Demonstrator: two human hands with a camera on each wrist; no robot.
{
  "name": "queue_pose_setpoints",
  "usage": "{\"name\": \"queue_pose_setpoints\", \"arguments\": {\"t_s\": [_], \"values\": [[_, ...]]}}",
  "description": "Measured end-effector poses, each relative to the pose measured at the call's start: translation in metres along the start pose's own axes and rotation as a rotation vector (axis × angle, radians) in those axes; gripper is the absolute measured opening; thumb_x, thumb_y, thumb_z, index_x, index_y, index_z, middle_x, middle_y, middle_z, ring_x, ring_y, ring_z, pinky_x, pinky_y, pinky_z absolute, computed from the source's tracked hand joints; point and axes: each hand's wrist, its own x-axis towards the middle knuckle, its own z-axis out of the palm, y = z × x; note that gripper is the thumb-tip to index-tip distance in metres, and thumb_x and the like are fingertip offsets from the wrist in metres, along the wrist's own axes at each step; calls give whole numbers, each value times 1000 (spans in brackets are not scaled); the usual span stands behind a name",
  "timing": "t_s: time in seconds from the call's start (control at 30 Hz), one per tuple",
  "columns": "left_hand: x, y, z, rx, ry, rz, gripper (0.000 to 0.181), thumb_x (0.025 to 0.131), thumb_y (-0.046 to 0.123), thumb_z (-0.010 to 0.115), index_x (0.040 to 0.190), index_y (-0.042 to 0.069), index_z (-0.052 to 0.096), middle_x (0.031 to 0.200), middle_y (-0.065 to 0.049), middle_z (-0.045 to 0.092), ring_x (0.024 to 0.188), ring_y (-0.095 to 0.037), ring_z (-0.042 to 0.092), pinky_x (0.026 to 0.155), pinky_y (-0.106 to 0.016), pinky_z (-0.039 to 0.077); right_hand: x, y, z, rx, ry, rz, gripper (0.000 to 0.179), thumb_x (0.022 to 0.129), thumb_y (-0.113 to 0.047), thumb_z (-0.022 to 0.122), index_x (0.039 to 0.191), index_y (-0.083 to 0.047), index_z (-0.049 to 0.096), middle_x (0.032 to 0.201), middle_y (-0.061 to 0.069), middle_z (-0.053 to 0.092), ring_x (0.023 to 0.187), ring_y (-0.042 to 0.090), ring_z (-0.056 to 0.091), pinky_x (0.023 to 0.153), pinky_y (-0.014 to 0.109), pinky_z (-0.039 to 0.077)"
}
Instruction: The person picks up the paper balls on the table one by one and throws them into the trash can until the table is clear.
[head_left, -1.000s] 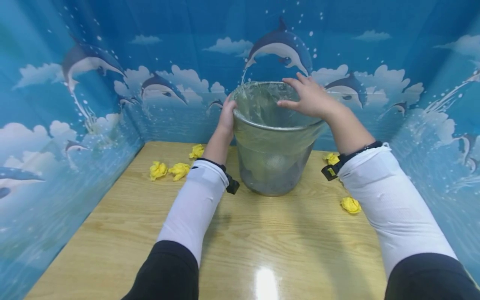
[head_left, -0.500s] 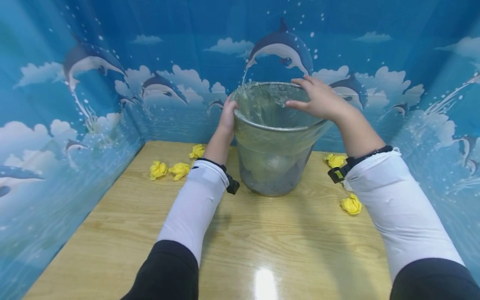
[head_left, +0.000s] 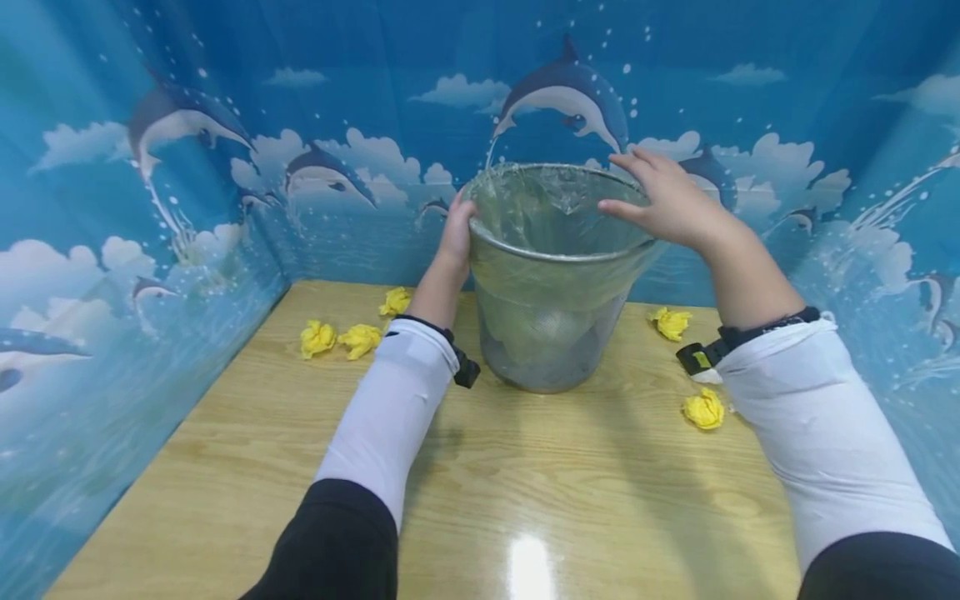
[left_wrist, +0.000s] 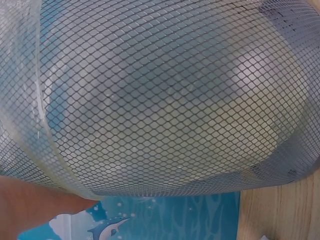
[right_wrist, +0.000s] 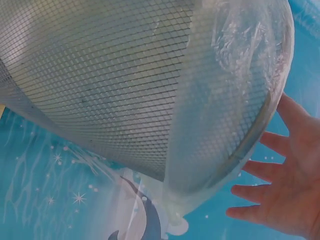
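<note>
A metal mesh wastebasket (head_left: 551, 333) stands upright on the table, lined with a clear plastic bag (right_wrist: 240, 45) folded over its rim. My left hand (head_left: 454, 232) grips the left side of the rim, its thumb over the edge; part of that hand (left_wrist: 40, 202) shows below the mesh in the left wrist view. At the right side of the rim is my right hand (head_left: 678, 200), fingers spread and straight, thumb over the opening. In the right wrist view its fingertips (right_wrist: 242, 212) lie right beside the bag-covered rim, with no bag pinched between them.
Crumpled yellow paper balls lie on both sides: several at left, such as one ball (head_left: 318, 339), and two at right, a far ball (head_left: 670, 323) and a nearer ball (head_left: 703, 409). A wooden table (head_left: 525, 483) backs onto blue dolphin-print curtains (head_left: 360, 75).
My right hand has moved rightward along the wastebasket's opening to its right rim, fingers still spread. The left hand and wastebasket have stayed in place.
</note>
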Motion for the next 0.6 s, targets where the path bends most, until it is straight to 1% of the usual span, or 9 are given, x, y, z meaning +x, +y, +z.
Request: {"name": "queue_pose_setpoints", "arguments": {"t_s": [0.07, 0.2, 0.4, 0.53, 0.6], "values": [[0, 0, 2, -3, -5, 2, 72, 88, 16, 37, 156, 23, 17, 164, -2, 5, 151, -25, 1, 104, -40, 29, -4, 2, 1, 6, 15, 2, 77, 98, -49, 45, 157, -15, 9, 161, 20, -6, 148, 43, -4, 113, 67, 6], [0, 0, 4, -2, -16, 9, 71, 88, 16, 37, 156, 21, 17, 164, -3, 5, 151, -25, 1, 105, -41, 27, -14, 6, 4, 21, 49, 4, 76, 98, -49, 46, 157, -15, 11, 161, 21, -5, 147, 44, -2, 111, 70, 7], [0, -2, 2, -10, -15, 3, 72, 87, 17, 38, 156, 23, 17, 164, -2, 5, 151, -25, 2, 107, -42, 27, -29, 12, 10, 44, 96, -2, 76, 98, -48, 46, 157, -17, 10, 162, 20, -5, 147, 44, -6, 110, 71, 3], [0, -2, 1, -12, -16, 1, 73, 87, 16, 38, 156, 23, 16, 164, -2, 4, 151, -25, 1, 107, -43, 27, -42, 18, 20, 48, 132, -5, 76, 98, -47, 48, 157, -14, 12, 161, 21, -4, 147, 44, -5, 110, 71, 5], [0, -2, 1, -12, -15, 4, 73, 87, 16, 38, 156, 22, 17, 164, -2, 5, 151, -25, 2, 106, -42, 27, -50, 22, 27, 53, 140, 9, 77, 98, -47, 48, 157, -13, 12, 161, 21, -5, 147, 44, -5, 110, 71, 6]]}}
